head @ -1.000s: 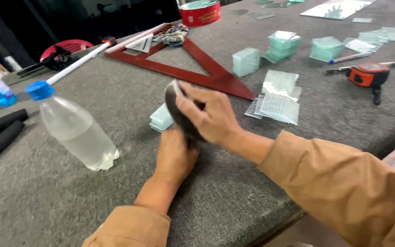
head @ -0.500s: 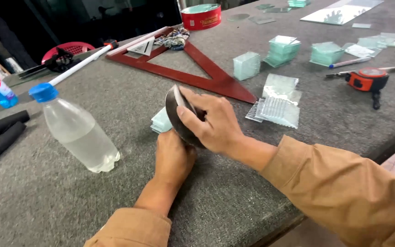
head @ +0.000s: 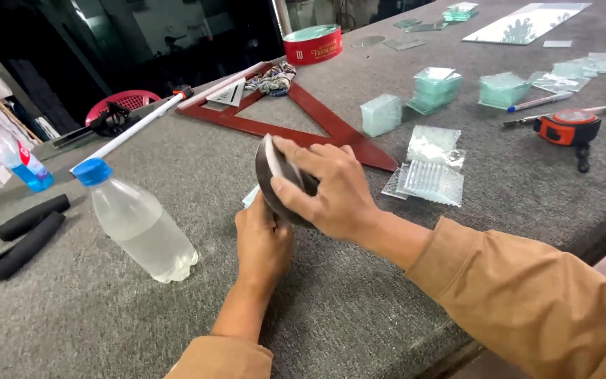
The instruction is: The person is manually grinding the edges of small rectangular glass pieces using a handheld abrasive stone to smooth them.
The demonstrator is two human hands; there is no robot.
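Observation:
My right hand (head: 331,189) grips a dark round pad (head: 269,172) with a pale edge, pressing it down over something held by my left hand (head: 262,242). My left hand lies beneath, fingers curled up against a small stack of glass pieces (head: 250,196) that is mostly hidden. Both sleeves are tan. All this rests on a grey carpeted table (head: 177,330).
A clear plastic bottle with a blue cap (head: 138,221) stands left of my hands. A red triangle ruler (head: 303,123), glass stacks (head: 433,88), ribbed glass pieces (head: 433,179), an orange tape measure (head: 566,130), a red round tin (head: 311,43) and two black tubes (head: 28,231) lie around.
My right hand with the dark pad has shifted slightly over my left hand; otherwise the table's items stay in place.

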